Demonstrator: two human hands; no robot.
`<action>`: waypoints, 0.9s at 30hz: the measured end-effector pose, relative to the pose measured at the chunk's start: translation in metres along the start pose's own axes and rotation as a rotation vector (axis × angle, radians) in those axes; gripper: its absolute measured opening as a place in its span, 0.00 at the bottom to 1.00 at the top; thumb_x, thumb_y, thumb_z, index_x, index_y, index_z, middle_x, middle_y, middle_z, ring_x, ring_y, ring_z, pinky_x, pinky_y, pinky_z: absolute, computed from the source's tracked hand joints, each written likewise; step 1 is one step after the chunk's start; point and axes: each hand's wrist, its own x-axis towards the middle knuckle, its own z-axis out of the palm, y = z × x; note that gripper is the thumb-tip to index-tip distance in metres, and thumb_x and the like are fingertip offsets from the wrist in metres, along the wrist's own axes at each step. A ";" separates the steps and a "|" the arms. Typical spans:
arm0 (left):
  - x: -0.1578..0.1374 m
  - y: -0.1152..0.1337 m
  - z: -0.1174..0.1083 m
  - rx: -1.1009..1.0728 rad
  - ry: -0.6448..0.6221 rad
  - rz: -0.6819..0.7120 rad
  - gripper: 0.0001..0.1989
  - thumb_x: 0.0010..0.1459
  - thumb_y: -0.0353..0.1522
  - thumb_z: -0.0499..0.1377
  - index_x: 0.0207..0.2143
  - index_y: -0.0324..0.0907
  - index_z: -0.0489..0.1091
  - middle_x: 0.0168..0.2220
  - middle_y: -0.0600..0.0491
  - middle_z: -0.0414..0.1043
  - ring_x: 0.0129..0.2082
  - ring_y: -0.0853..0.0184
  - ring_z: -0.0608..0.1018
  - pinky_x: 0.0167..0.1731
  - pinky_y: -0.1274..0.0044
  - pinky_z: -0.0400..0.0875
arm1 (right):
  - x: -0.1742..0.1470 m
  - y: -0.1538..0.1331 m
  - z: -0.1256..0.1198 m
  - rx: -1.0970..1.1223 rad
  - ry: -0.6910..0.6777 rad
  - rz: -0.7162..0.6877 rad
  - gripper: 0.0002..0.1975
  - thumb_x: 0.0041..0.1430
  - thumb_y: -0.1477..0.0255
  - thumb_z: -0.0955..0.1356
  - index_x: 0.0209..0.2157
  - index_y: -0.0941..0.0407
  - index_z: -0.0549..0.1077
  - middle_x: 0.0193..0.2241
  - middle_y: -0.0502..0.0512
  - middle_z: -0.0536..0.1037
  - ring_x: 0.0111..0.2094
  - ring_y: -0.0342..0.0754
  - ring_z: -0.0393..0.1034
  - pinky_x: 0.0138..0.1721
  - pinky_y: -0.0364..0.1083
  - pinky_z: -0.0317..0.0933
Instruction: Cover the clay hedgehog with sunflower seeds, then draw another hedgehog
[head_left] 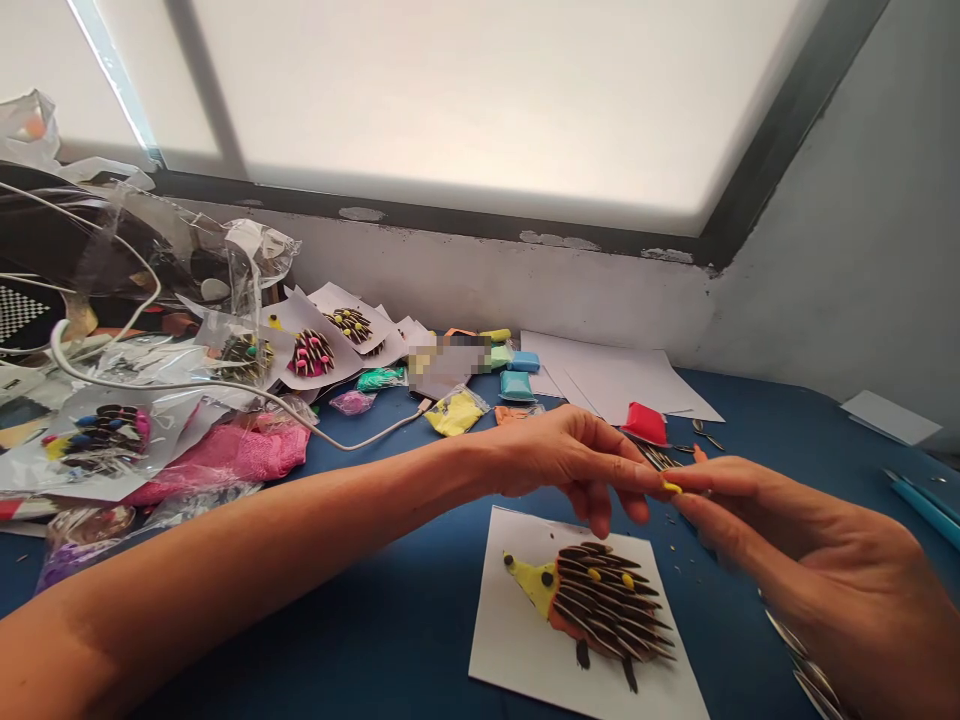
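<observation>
A small piece of yellow modelling clay (673, 488) sits between the fingertips of my two hands. My left hand (581, 460) reaches in from the left and pinches one side of it. From the right, my right hand (817, 560) grips the other side between thumb and forefinger. Just below them lies a white card (499, 640) bearing a hedgehog (600, 600) with a yellow clay face, dark eye and nose, and a back of striped sunflower seeds. Two yellow dots show among its seeds. Loose seeds (660, 457) lie behind my fingertips, partly hidden.
Finished seed hedgehogs (311, 352) on cards lie at the back left, near a white cable (225, 384) and plastic bags. Coloured clay packs (516, 386), a red one (645, 422) and white paper (622, 375) line the back. A blue pen-like object (926, 510) lies far right.
</observation>
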 end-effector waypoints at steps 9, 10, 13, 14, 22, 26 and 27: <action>0.001 -0.001 0.004 0.025 0.016 -0.008 0.22 0.49 0.48 0.72 0.34 0.39 0.78 0.29 0.56 0.77 0.22 0.74 0.77 0.27 0.79 0.70 | -0.006 0.009 0.002 -0.041 0.004 -0.026 0.13 0.55 0.54 0.73 0.37 0.46 0.82 0.33 0.48 0.83 0.35 0.48 0.80 0.36 0.42 0.72; 0.001 -0.001 0.004 0.032 0.020 -0.004 0.21 0.49 0.48 0.71 0.34 0.39 0.78 0.29 0.57 0.77 0.21 0.75 0.77 0.26 0.79 0.70 | -0.007 0.010 0.003 -0.053 0.001 -0.022 0.14 0.55 0.54 0.73 0.38 0.46 0.82 0.33 0.48 0.83 0.34 0.48 0.79 0.34 0.42 0.72; 0.000 -0.002 0.006 0.068 0.066 0.003 0.19 0.51 0.46 0.71 0.34 0.39 0.78 0.28 0.57 0.77 0.21 0.75 0.77 0.26 0.80 0.69 | -0.008 0.008 0.002 -0.064 -0.044 0.001 0.16 0.55 0.52 0.72 0.39 0.47 0.82 0.32 0.50 0.83 0.31 0.49 0.78 0.31 0.44 0.72; 0.000 -0.002 0.006 0.081 0.090 0.002 0.18 0.51 0.45 0.71 0.33 0.39 0.78 0.28 0.57 0.77 0.21 0.75 0.77 0.25 0.80 0.69 | -0.008 0.007 0.002 -0.070 -0.056 0.008 0.17 0.55 0.52 0.72 0.39 0.48 0.82 0.31 0.50 0.82 0.31 0.49 0.78 0.30 0.44 0.72; 0.000 -0.002 0.008 0.097 0.091 0.001 0.17 0.53 0.44 0.70 0.33 0.38 0.79 0.29 0.56 0.77 0.21 0.75 0.77 0.26 0.80 0.69 | -0.003 -0.001 0.001 -0.118 -0.031 -0.095 0.13 0.57 0.55 0.71 0.34 0.48 0.83 0.31 0.50 0.82 0.31 0.48 0.79 0.36 0.46 0.74; 0.000 -0.003 0.009 0.147 0.126 0.018 0.17 0.55 0.44 0.69 0.35 0.38 0.79 0.28 0.55 0.77 0.22 0.76 0.76 0.25 0.81 0.67 | -0.005 -0.002 0.004 -0.198 0.014 -0.176 0.10 0.58 0.59 0.70 0.34 0.49 0.81 0.28 0.48 0.81 0.24 0.43 0.74 0.24 0.42 0.68; 0.000 -0.003 0.010 0.161 0.141 0.024 0.16 0.55 0.43 0.69 0.35 0.38 0.79 0.28 0.55 0.76 0.22 0.76 0.76 0.25 0.81 0.66 | -0.006 -0.004 0.005 -0.217 0.027 -0.197 0.09 0.59 0.61 0.70 0.33 0.50 0.80 0.26 0.47 0.79 0.22 0.42 0.72 0.21 0.41 0.65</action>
